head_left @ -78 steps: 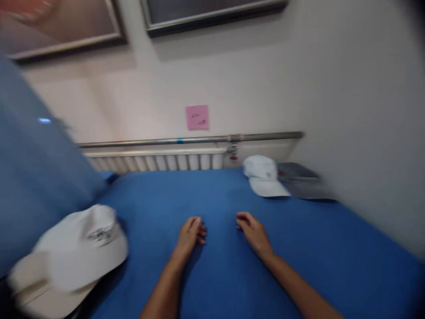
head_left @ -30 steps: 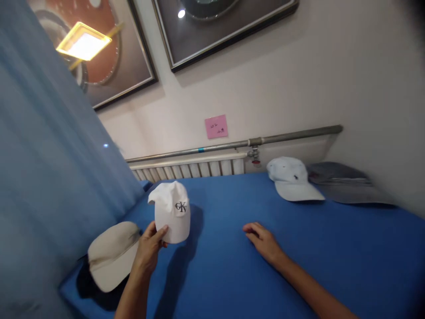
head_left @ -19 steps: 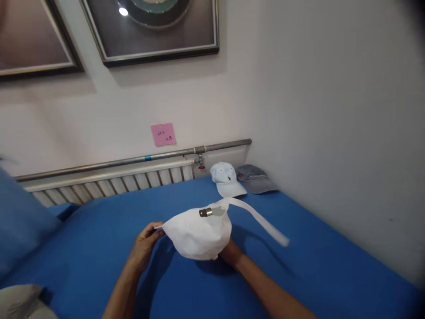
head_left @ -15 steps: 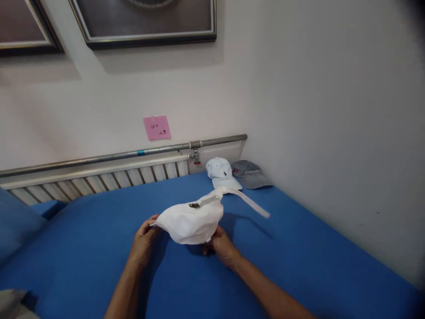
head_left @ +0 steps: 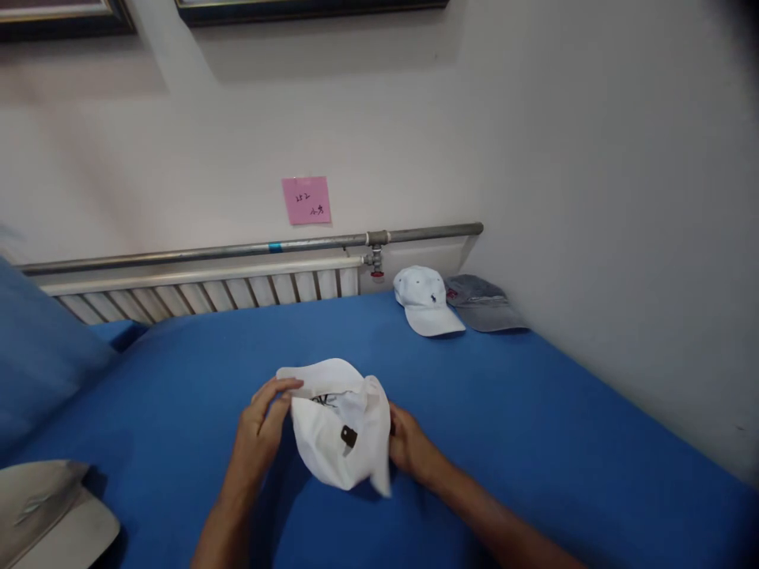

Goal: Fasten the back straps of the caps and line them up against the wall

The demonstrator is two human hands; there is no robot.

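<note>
1. The soft white cloth cap [head_left: 339,431] sits low in the middle of the frame, held just above the blue cloth-covered table [head_left: 534,411].
2. The left hand [head_left: 261,431] is on the cap's left side. Its fingers are bent over the top edge, pinching the cloth by the brim.
3. The right hand [head_left: 409,446] is on the cap's right side. It is partly hidden behind the cap, so I cannot tell just how its fingers grip.
4. The cap looks light and floppy. It bends and folds easily, and it should not break. The brim is likely the stiffest part, so the brim and the back edge look like good places to hold.
5. The cap is crumpled, with its inside partly showing. The brim points up and away toward the wall. Its long way runs from the brim down toward the person.
6. A small dark buckle [head_left: 349,435] shows on the cloth.
7. Another white cap [head_left: 425,299] and a grey cap [head_left: 483,304] lie well apart, by the wall.
8. A beige cap [head_left: 47,514] lies in the lower left corner.
</note>
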